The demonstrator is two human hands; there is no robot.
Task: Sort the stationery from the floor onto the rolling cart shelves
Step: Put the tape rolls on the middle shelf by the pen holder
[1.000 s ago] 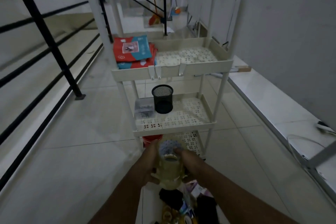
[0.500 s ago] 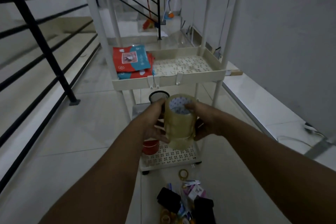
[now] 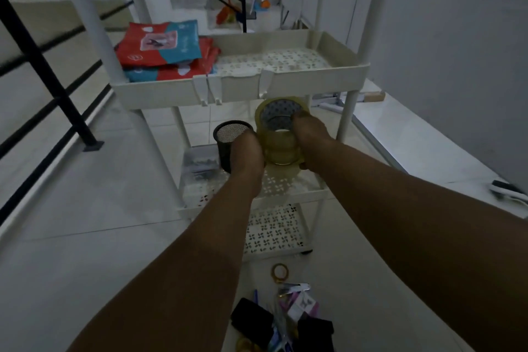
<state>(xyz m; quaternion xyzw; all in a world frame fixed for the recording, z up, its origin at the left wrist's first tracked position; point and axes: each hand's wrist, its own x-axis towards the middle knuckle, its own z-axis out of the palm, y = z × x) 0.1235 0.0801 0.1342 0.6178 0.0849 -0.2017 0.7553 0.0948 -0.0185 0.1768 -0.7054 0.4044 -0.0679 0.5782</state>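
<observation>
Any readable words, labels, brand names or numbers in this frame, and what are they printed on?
None can be read.
Red and blue packets on the cart's top shelf: printing is there, too blurred to read.
Small carded items in the floor pile: print too small and dark.
Stack of tape rolls in both hands: no lettering visible.

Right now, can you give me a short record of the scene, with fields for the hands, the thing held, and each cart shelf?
held thing: stack of clear tape rolls
left hand: grips the stack's left side
right hand: grips its right side, thumb on the top rim
top shelf: red and blue packets
middle shelf: black mesh cup, clear box
floor: mixed stationery pile
</observation>
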